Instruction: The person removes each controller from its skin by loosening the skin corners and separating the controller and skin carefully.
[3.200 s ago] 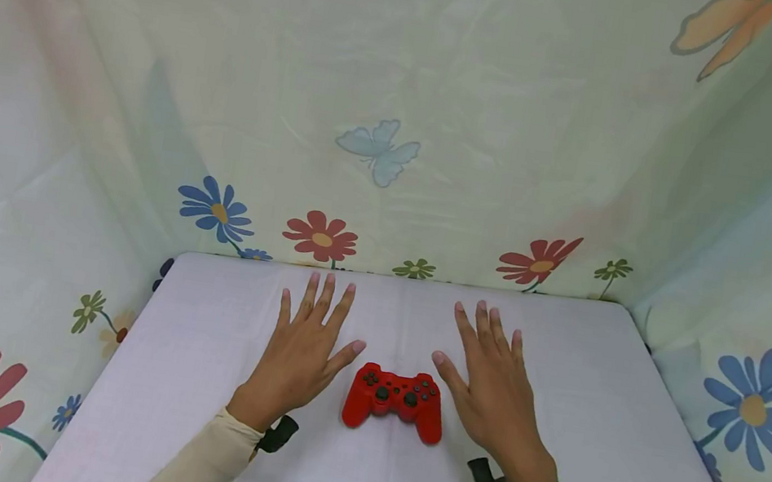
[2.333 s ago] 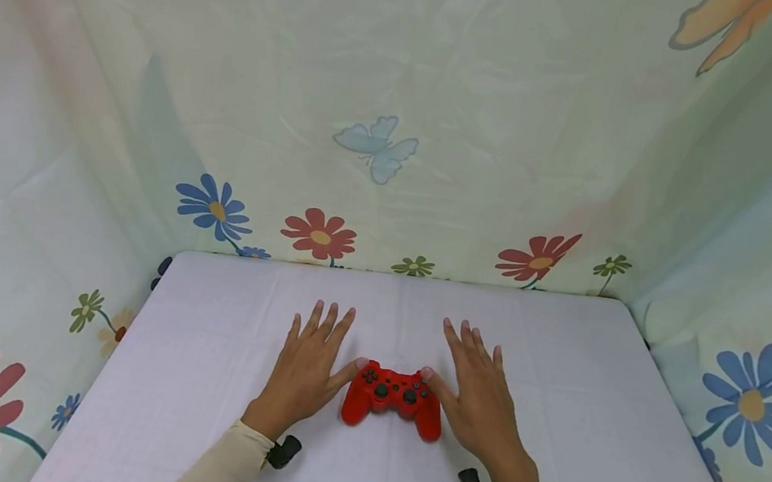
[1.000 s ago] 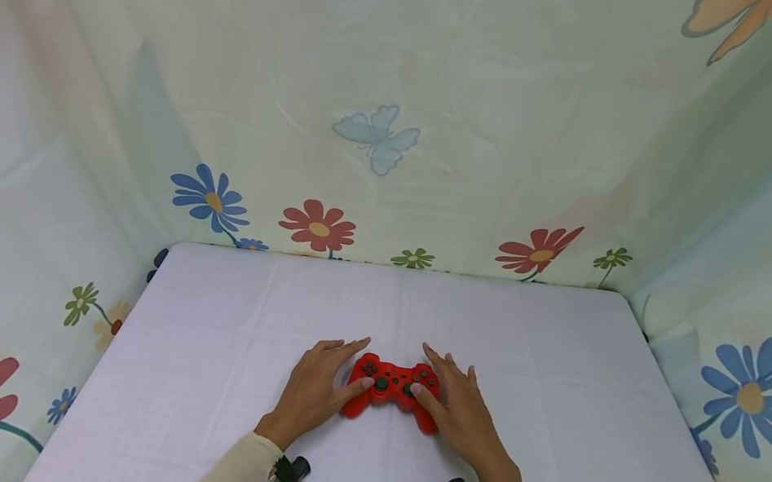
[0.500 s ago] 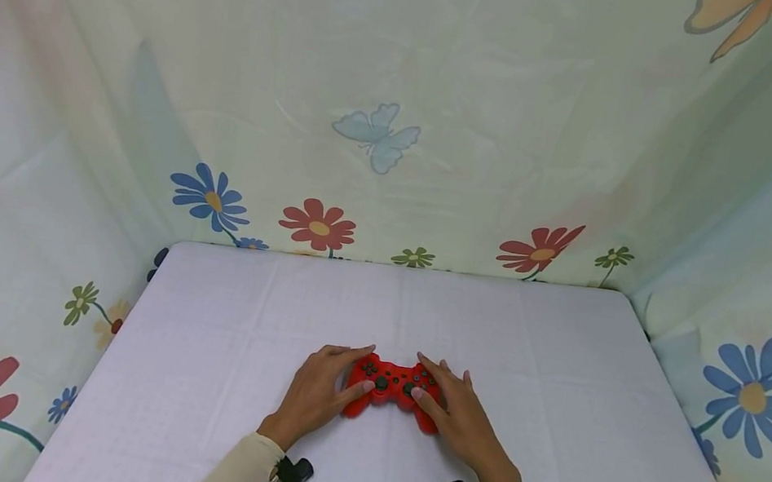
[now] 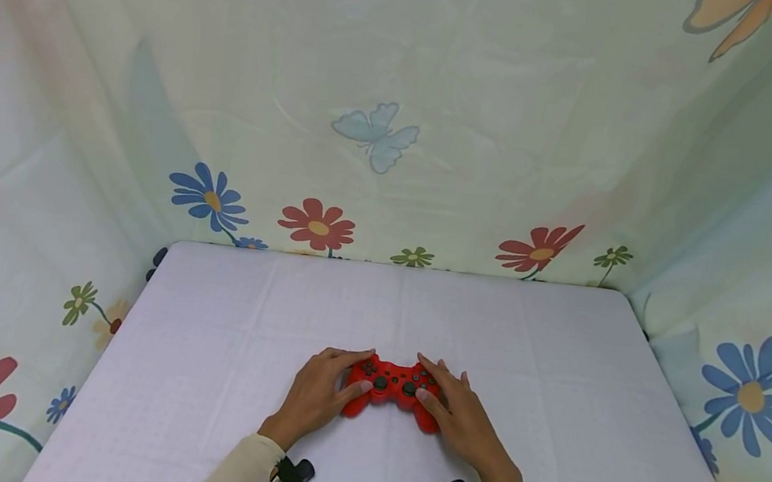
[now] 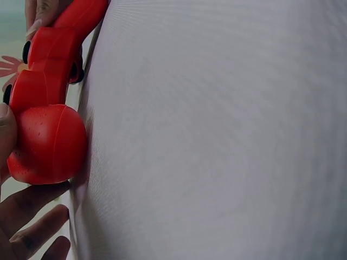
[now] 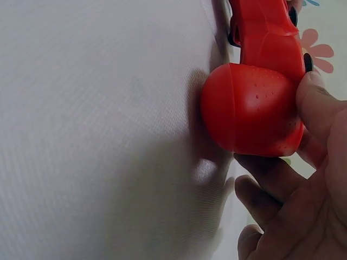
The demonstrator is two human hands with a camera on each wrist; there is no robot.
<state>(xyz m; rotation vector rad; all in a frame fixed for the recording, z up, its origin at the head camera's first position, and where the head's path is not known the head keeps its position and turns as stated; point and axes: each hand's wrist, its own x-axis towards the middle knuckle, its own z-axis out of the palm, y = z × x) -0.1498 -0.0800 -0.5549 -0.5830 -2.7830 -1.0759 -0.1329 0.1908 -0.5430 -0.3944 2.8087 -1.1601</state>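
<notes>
A red game controller (image 5: 395, 384) with black thumbsticks lies at the middle of the table. My left hand (image 5: 315, 389) grips its left side, thumb on top beside the left stick, index finger reaching the far shoulder. On the other side, my right hand (image 5: 470, 419) holds it the same way, thumb near the right stick. The left wrist view shows the controller's rounded grip (image 6: 49, 143) right at the cloth, with the other fingers (image 6: 43, 219) spread below. Up close in the right wrist view, the right thumb (image 7: 319, 105) presses the top of the red grip (image 7: 255, 111).
A white cloth (image 5: 259, 297) covers the table. Floral curtains (image 5: 412, 55) hang behind it and along both sides. Black wrist cameras (image 5: 296, 474) are strapped at both cuffs.
Both hands, earlier spread flat either side of the controller, have drawn inward and back. Thumbs came down on its top and index fingers closed at its far edge. The controller stays on the table.
</notes>
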